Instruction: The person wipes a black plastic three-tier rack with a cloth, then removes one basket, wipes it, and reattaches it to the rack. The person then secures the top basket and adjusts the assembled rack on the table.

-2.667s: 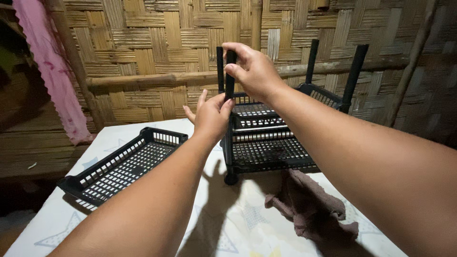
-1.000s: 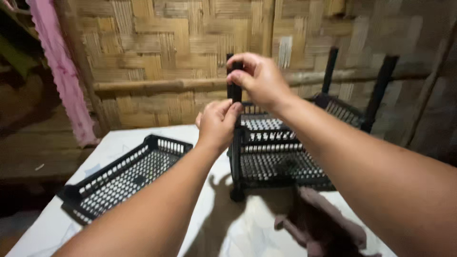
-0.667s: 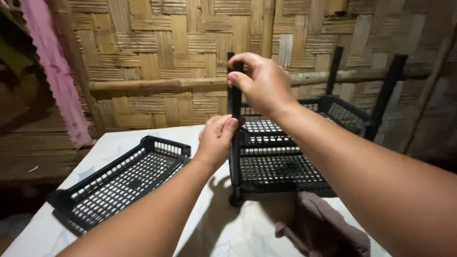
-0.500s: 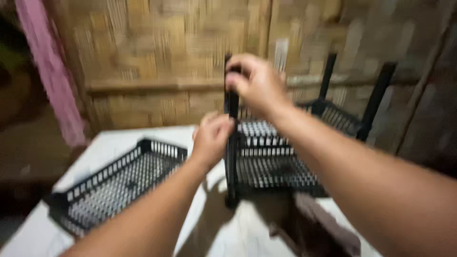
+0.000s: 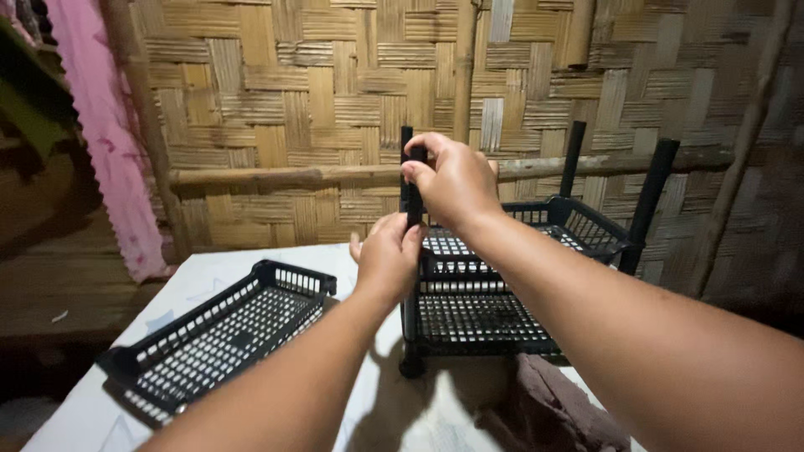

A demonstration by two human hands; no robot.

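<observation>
A black plastic rack (image 5: 490, 314) of two stacked mesh trays stands on the white table (image 5: 209, 276), with upright black posts at its corners. My right hand (image 5: 452, 180) pinches the top of the near-left post (image 5: 408, 144). Lower on the same post, my left hand (image 5: 387, 258) wraps around it at the upper tray's corner. Two other posts (image 5: 649, 201) rise at the rack's far right.
A loose black mesh tray (image 5: 218, 335) lies on the table to the left of the rack. A brown cloth (image 5: 548, 414) lies at the near right. A woven bamboo wall with a horizontal pole (image 5: 276, 176) is behind, and a pink curtain (image 5: 109, 125) hangs at the left.
Both hands have stayed on the near-left post. My left hand has closed more firmly around it, and the view has shifted slightly.
</observation>
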